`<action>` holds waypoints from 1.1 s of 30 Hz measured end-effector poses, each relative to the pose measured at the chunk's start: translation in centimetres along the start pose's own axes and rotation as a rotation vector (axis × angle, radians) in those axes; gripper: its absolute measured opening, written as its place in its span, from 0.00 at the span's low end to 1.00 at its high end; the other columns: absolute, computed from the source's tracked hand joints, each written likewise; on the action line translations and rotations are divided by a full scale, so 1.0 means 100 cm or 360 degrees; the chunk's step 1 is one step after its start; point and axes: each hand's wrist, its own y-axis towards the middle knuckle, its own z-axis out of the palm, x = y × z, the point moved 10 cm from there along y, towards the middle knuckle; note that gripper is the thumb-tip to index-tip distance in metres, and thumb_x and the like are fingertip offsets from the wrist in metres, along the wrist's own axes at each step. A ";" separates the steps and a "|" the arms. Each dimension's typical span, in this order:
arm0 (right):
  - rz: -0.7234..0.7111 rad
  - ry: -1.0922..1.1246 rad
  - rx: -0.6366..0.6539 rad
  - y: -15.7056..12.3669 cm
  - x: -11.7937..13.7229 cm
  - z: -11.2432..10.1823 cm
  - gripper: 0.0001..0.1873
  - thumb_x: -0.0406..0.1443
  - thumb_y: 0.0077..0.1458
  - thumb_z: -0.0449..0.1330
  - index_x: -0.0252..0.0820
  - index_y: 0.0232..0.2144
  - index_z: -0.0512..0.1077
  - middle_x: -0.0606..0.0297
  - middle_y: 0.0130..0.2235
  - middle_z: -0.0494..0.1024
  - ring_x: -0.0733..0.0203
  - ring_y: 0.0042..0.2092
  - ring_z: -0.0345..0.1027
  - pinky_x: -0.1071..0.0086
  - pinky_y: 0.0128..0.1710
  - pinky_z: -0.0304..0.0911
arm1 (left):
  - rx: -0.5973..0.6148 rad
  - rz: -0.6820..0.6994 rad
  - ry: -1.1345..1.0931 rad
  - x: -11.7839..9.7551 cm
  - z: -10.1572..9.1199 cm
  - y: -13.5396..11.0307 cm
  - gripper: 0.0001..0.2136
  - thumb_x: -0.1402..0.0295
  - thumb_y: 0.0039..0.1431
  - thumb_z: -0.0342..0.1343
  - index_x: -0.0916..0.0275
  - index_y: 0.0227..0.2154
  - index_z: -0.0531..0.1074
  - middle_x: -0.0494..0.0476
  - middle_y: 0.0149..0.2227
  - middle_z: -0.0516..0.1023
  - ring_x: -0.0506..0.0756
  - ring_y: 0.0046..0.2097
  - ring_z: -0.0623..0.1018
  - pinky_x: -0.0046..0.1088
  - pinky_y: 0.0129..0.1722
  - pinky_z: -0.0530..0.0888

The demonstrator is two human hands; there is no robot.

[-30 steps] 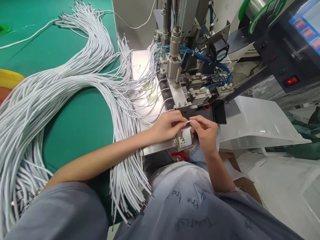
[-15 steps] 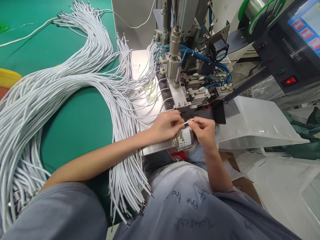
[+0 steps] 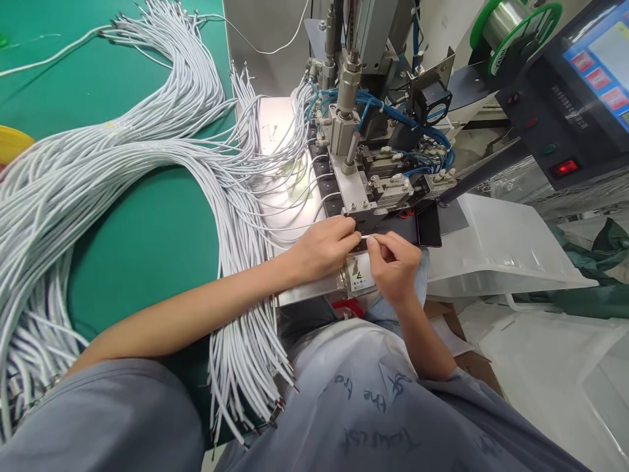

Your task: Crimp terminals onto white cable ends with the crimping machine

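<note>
A short white stretch of cable (image 3: 365, 236) shows between my two hands, just in front of the machine (image 3: 351, 183). My left hand (image 3: 328, 246) is closed on the cable, fingers pinched, close to the machine's front edge. With thumb and forefinger, my right hand (image 3: 394, 259) pinches the cable's other end; the tip itself is too small to make out. Several more white cables run from a large bundle (image 3: 167, 154) across the metal plate (image 3: 275, 128) into the machine's side. Below my hands sits a label with a black mark (image 3: 361, 274).
The green table (image 3: 147, 262) lies left, with more cable ends hanging near my lap. A control panel (image 3: 560, 124) with a lit red switch and a green wire spool (image 3: 511, 26) stand at right. Translucent plastic bins (image 3: 511, 249) are below them, beside a small black tray (image 3: 430, 226).
My hands have moved slightly up, toward the machine's front edge. The cable between them now lies straighter and more level. The whole view has shifted a little.
</note>
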 end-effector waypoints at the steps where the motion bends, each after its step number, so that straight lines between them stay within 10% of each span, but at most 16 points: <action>1: -0.0020 0.0019 0.0070 0.003 0.000 0.002 0.11 0.36 0.52 0.55 0.41 0.20 0.72 0.71 0.18 0.55 0.68 0.21 0.49 0.69 0.23 0.50 | 0.0027 0.0088 0.0107 -0.004 0.002 0.000 0.14 0.76 0.61 0.41 0.64 0.24 0.68 0.54 0.23 0.65 0.50 0.25 0.64 0.27 0.26 0.64; 11: 0.0098 0.0286 0.0061 0.006 -0.024 0.011 0.13 0.36 0.53 0.55 0.40 0.19 0.70 0.71 0.18 0.57 0.68 0.22 0.49 0.70 0.22 0.50 | 0.0098 -0.0289 -0.0553 0.017 0.019 -0.006 0.07 0.73 0.58 0.51 0.66 0.33 0.74 0.53 0.28 0.72 0.48 0.30 0.73 0.21 0.31 0.69; 18: 0.0526 0.0433 0.0346 0.004 -0.083 0.033 0.09 0.37 0.51 0.55 0.39 0.27 0.74 0.64 0.28 0.74 0.63 0.31 0.65 0.69 0.31 0.61 | 0.0796 -0.0290 0.0112 0.029 0.057 -0.012 0.11 0.79 0.54 0.45 0.68 0.34 0.73 0.58 0.33 0.71 0.49 0.28 0.71 0.24 0.28 0.68; 33: 0.0867 0.0747 0.0580 0.003 -0.102 0.062 0.07 0.38 0.46 0.57 0.40 0.22 0.67 0.71 0.20 0.66 0.70 0.22 0.58 0.73 0.23 0.56 | 0.0861 -0.0092 0.0342 0.019 0.061 -0.012 0.14 0.80 0.56 0.43 0.68 0.41 0.70 0.59 0.34 0.69 0.52 0.32 0.71 0.26 0.30 0.69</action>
